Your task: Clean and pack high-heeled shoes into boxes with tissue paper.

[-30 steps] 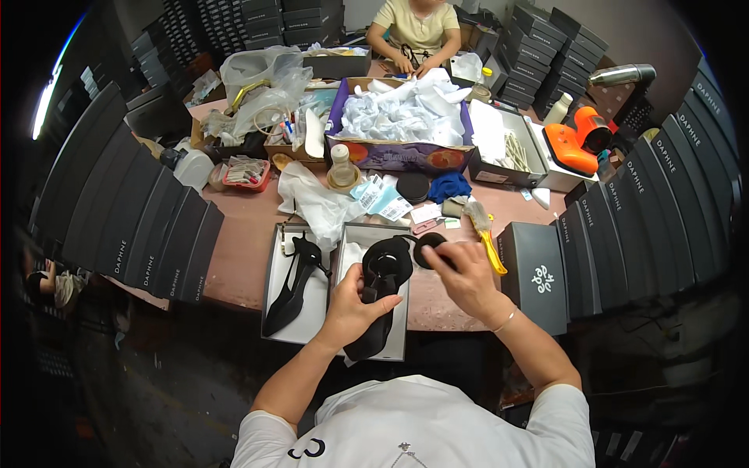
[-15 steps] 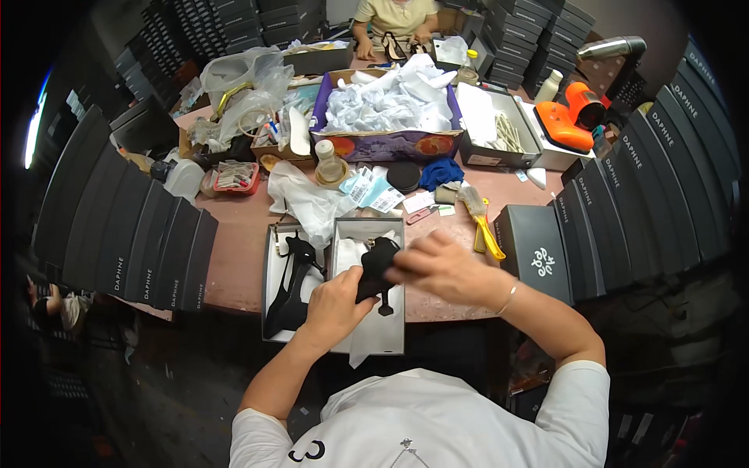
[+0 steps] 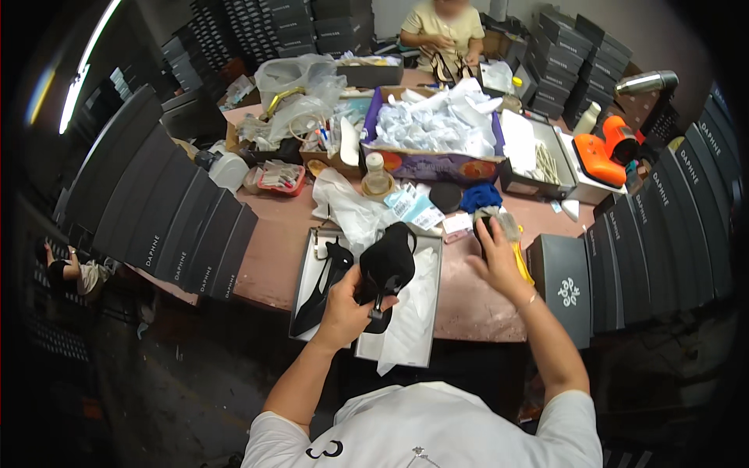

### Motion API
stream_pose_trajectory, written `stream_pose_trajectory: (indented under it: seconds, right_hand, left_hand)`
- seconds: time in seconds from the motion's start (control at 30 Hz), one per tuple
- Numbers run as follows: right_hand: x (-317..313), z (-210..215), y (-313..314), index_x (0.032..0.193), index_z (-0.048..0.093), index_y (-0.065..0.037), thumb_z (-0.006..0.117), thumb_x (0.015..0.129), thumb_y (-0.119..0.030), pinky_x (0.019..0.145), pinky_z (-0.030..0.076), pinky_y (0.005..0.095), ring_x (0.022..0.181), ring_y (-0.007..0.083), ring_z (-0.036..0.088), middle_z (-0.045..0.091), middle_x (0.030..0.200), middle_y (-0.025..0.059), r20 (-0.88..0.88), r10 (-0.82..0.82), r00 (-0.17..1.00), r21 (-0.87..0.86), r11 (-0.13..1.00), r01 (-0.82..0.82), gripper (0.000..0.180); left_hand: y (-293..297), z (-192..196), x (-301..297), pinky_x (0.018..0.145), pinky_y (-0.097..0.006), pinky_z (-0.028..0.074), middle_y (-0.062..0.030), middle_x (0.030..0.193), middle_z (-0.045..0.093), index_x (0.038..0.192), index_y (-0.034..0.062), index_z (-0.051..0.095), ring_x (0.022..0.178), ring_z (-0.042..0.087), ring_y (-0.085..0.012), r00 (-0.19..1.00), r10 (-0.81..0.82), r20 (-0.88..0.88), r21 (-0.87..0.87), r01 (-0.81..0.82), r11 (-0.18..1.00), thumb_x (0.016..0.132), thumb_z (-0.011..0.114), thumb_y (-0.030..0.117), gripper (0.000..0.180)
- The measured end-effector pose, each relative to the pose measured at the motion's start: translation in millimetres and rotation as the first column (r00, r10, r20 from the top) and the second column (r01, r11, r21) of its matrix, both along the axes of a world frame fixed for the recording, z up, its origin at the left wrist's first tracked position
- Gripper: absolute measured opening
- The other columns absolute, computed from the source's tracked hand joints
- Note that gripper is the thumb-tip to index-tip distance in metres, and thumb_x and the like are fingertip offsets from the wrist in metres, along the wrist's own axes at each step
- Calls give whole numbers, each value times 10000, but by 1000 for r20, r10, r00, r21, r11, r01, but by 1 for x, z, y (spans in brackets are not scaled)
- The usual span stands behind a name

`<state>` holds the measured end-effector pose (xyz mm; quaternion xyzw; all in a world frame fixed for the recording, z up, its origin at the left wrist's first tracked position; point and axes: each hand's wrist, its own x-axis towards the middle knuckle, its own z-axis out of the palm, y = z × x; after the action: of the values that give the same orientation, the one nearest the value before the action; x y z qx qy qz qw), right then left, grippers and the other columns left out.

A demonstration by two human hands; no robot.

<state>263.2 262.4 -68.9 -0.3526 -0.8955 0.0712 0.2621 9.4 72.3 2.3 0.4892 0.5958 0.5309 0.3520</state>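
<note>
**Left hand gripping a black shoe over an open box, right hand reaching among small items**

A person is looking down at a cluttered pinkish tabletop. Their left hand is closing around a black high-heeled shoe, fingers wrapped about its rear part, holding it up just above an open shoe box lined with white tissue paper. A second black shoe is lying in the left half of the same box, just beside the held one.

The right hand is stretching forward, well apart from the left, to the right of the box. Its fingers are curling loosely around a small dark object; what that object is cannot be made out. A yellow tool is lying on the tabletop just beside this hand, and a blue cloth is sitting near the fingertips.

A closed dark shoe box is standing to the right of the hand. Further back, a purple box is holding crumpled white paper, and an orange tool is resting at the far right. Another person is sitting at the far side of the tabletop.
</note>
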Motion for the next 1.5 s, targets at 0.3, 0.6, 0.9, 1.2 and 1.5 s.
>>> stream_pose_trajectory:
  seconds: [0.3, 0.6, 0.9, 1.2, 1.5]
  right_hand:
    - [-87, 75, -108, 1352, 382, -19, 756, 811, -138, 919, 456, 268, 1090, 117, 525, 556, 1200, 93, -740, -225, 633, -672, 251, -697, 668]
    - [-83, 57, -178, 1265, 529, -66, 804, 692, -222, 1071, 355, 479, 1204, 394, 495, 467, 1303, 202, -391, 511, 765, -331, 698, -635, 654]
    - [-27, 66, -160, 1360, 522, -147, 803, 720, -208, 1044, 406, 437, 1276, 445, 445, 328, 1452, 282, -349, 347, 870, -437, 761, -479, 702]
    - [66, -18, -103, 1071, 665, -1, 731, 767, -173, 1006, 427, 394, 1200, 399, 532, 509, 1332, 260, -181, -72, 981, -676, 734, -71, 356]
    - [39, 49, -101, 1335, 444, 28, 866, 665, -346, 962, 445, 410, 1161, 396, 542, 515, 1287, 257, -191, 14, 981, -540, 833, -117, 875]
  left_hand:
    - [-12, -15, 4, 977, -417, 411, -212, 1288, 496, 1085, 38, 544, 1199, 483, -385, 571, 344, -745, 463, 72, 883, 633, 825, 75, 534]
    - [-54, -52, 33, 898, -357, 518, -145, 1154, 580, 1508, 158, 100, 1015, 622, -208, 485, 274, 830, -195, -209, 958, 984, 476, 182, 645]
    - [-23, -56, 73, 948, -287, 447, -113, 1400, 431, 1540, 169, 141, 1177, 515, -179, 720, 154, 677, 67, -269, 961, 940, 540, 43, 732]
    - [132, -133, 1, 841, -459, 506, -270, 1037, 644, 961, -51, 638, 991, 628, -387, 643, -316, -698, -327, 107, 939, 834, 664, 283, 358]
    - [127, -66, -37, 618, -408, 521, -116, 784, 642, 812, 30, 621, 661, 623, -286, 785, -217, -581, -175, 139, 975, 900, 580, 213, 207]
